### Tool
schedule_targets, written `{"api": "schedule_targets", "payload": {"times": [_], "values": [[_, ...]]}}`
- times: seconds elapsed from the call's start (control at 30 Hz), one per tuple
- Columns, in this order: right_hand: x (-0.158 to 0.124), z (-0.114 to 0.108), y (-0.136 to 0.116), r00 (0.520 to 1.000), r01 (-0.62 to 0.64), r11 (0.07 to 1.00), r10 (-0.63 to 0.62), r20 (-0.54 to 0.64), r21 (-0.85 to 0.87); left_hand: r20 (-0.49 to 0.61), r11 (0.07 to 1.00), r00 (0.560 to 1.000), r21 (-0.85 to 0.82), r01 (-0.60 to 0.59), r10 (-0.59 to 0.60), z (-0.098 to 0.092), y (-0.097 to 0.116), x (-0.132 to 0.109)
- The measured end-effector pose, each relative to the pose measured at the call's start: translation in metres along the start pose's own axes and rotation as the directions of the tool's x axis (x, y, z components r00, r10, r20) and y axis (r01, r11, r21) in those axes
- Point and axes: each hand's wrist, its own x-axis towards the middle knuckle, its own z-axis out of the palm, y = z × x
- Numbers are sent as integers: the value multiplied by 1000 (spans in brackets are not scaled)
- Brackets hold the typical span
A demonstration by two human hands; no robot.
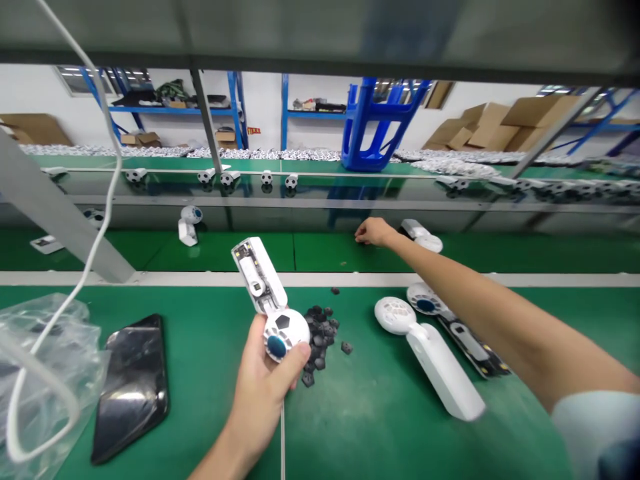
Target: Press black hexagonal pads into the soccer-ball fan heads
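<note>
At six o'clock over the green worktop (360, 427), the left hand (257, 393) grips a white football-patterned handheld device (260, 277), its casing open, just beside a heap of black rubber pieces (317, 343). At one o'clock, the right hand (375, 231) lies open and empty, near another white device (420, 235) on the far green belt (325, 252).

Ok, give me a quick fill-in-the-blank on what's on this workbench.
The left hand holds a white device whose round head is patterned like a ____.
The arm stretching across the green belt is the person's ____.
The clear plastic bag lies left of a black ____.
The upside-down stool is ____.

Answers: soccer ball; right; phone; blue
</note>
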Motion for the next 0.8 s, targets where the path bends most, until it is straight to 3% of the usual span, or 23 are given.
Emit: {"api": "schedule_targets", "payload": {"times": [0.27,0.43,0.6,0.67,0.8], "values": [[-31,-11,3,1000,11,997,-9,-21,83,-25,997,997,-28,-76,75,3,0,4],[-68,-12,-13,988,146,985,-140,-68,94,-27,993,993,24,-117,117,5,6,4],[-161,26,-29,919,393,898,-389,-58,198,-68,980,985,134,-150,160,-2,10,5],[-204,44,-32,880,473,832,-460,-116,289,-69,972,981,160,-170,183,-5,13,5],[-264,68,-34,863,505,716,-408,-298,482,-109,981,980,116,-154,167,-5,20,3]]}}
